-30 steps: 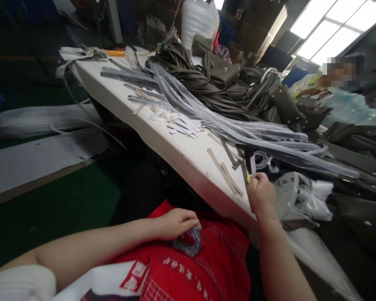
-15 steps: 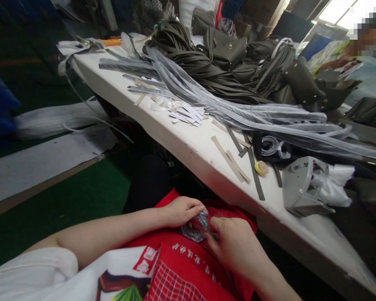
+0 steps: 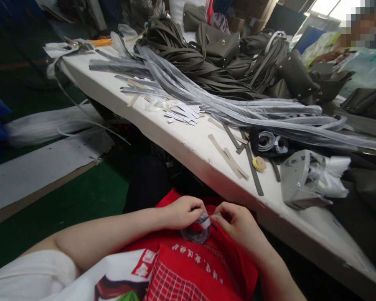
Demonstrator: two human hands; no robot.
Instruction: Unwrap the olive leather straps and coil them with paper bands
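Observation:
Low over the red apron [image 3: 191, 259], my left hand [image 3: 188, 212] pinches the top of a coiled strap [image 3: 196, 235] wrapped in clear plastic. A pale narrow band [image 3: 205, 223] goes around the coil near its right side. My right hand [image 3: 235, 219] is closed at the coil's right, thumb and forefinger pinching the end of that band. A small dark piece shows just below the right fingertips; what it is cannot be made out.
The white table [image 3: 188, 154] runs diagonally, bearing plastic-wrapped straps [image 3: 238, 110], dark straps [image 3: 200, 71], white paper strips [image 3: 184, 113], a yellow tape roll [image 3: 259, 164], finished coils [image 3: 267, 142] and a clear container [image 3: 301, 179]. A person's blurred arm shows at upper right.
My right hand has turned and risen slightly, its fingers now at the band. The pale band around the coil now shows clearly. The view has shifted a little.

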